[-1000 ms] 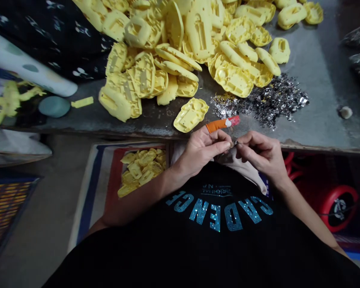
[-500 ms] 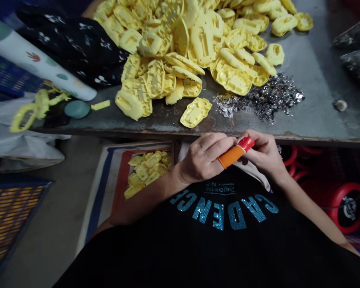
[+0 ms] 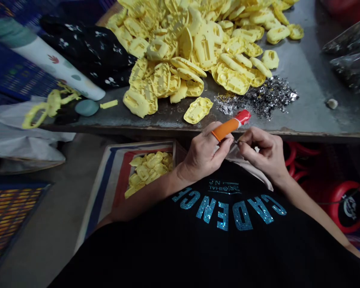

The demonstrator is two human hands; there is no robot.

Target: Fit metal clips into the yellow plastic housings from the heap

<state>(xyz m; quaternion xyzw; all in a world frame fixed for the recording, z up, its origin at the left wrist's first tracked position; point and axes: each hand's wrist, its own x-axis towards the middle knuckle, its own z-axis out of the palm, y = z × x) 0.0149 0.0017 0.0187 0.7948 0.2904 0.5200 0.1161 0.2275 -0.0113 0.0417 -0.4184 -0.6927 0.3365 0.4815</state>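
Observation:
My left hand (image 3: 201, 151) is at the table's front edge, its index finger in an orange finger sleeve (image 3: 226, 129) with a red tip that points up and away. The other fingers and thumb are closed. Facing it, my right hand (image 3: 263, 151) pinches thumb against index finger. Between the two sets of fingertips shows a tiny dark metal piece (image 3: 236, 141), too small to name. Beyond the hands lie a single yellow plastic shell (image 3: 198, 110), hollow side up, and a heap of small shiny metal parts (image 3: 262, 98).
A large pile of yellow plastic shells (image 3: 180, 48) covers the table's back. At left are a patterned sleeve (image 3: 63, 64), black cloth (image 3: 90, 52) and a teal oval piece (image 3: 87, 107). Below, a box (image 3: 120, 160) holds more shells. Clear bags of metal parts (image 3: 352, 66) lie at right.
The orange-sleeved finger has lifted and straightened away from the right hand. Both hands have drawn slightly apart, and the tiny metal piece shows between them. The view has shifted slightly.

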